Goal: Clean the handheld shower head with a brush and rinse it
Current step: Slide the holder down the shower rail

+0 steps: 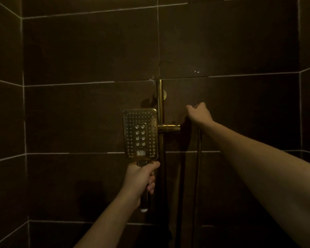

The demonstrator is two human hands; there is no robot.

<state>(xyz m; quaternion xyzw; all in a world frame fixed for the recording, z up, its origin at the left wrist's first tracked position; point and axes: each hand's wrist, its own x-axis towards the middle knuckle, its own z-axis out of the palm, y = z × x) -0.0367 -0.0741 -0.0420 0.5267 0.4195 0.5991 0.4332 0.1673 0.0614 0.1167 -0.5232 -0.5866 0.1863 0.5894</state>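
The gold rectangular shower head (140, 133) stands upright with its nozzle face toward me, just left of the slide rail (160, 104). My left hand (141, 178) grips its handle right below the head; the handle's pale end pokes out under my fist. My right hand (199, 113) is raised to the right of the rail bracket (168, 128), fingers curled round the top of the dark hose (199, 158), which hangs straight down from it. No brush is in view.
Dark brown wall tiles (89, 51) with pale grout lines fill the view, with side walls closing in at left and right. The vertical gold rail runs down the back wall behind the shower head. The light is very dim.
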